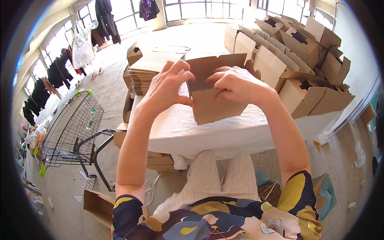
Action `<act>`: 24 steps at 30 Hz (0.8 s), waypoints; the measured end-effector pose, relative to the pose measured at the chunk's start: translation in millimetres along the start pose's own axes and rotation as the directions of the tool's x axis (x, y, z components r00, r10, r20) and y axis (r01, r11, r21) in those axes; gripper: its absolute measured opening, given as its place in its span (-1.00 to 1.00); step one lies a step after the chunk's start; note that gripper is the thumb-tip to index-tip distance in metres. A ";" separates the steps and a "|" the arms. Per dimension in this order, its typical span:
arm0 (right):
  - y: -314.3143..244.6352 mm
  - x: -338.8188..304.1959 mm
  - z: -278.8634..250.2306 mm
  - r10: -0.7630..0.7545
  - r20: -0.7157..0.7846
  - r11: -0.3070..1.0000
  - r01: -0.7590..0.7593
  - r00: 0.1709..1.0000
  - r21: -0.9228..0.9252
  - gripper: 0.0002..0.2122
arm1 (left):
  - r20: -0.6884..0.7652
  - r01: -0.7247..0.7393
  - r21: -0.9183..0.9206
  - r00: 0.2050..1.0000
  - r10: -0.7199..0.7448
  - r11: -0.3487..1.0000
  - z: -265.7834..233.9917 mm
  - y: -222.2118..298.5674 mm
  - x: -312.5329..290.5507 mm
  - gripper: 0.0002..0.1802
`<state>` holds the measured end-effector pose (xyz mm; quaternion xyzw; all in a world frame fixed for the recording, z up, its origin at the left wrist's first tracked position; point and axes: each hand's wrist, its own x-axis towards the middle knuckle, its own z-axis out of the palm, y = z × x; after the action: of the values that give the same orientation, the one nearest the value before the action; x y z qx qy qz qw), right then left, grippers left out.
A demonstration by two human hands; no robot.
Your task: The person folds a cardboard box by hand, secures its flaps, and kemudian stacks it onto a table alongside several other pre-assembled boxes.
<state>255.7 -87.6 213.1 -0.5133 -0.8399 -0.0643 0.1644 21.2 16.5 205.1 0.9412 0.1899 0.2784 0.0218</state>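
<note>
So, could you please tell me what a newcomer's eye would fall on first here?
Probably the open brown box at the centre, with the left hand by its left side and the right hand at its near wall. Next, the heap of brown cartons on the right of the white-covered table, and the wire cart on the floor to the left.

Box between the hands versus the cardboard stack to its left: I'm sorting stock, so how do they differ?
The box is opened out and hollow, while the stack consists of flat pieces. The box is a single item, while the stack has many layers. Both are brown cardboard.
</note>
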 end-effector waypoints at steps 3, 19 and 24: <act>-11.3 -1.3 -12.0 0.162 0.105 0.987 -0.162 0.981 0.000 -0.85 | -0.014 0.039 0.003 0.999 -0.039 0.999 2.4 2.5 1.4 -0.42; 5.2 -32.0 15.8 0.212 -0.317 0.919 -0.299 0.925 -0.258 -0.76 | -0.009 0.131 -0.175 0.991 -0.135 0.976 17.1 -13.6 7.0 -0.46; 21.1 -39.5 17.9 0.148 -0.466 0.952 -0.253 0.872 -0.172 -0.75 | -0.053 0.073 -0.235 0.995 -0.087 0.969 25.5 -22.6 2.4 -0.44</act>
<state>287.1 -106.1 181.5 -0.5847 -0.7082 -0.2589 0.2993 28.9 40.0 181.5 0.9146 0.1944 0.3270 0.1372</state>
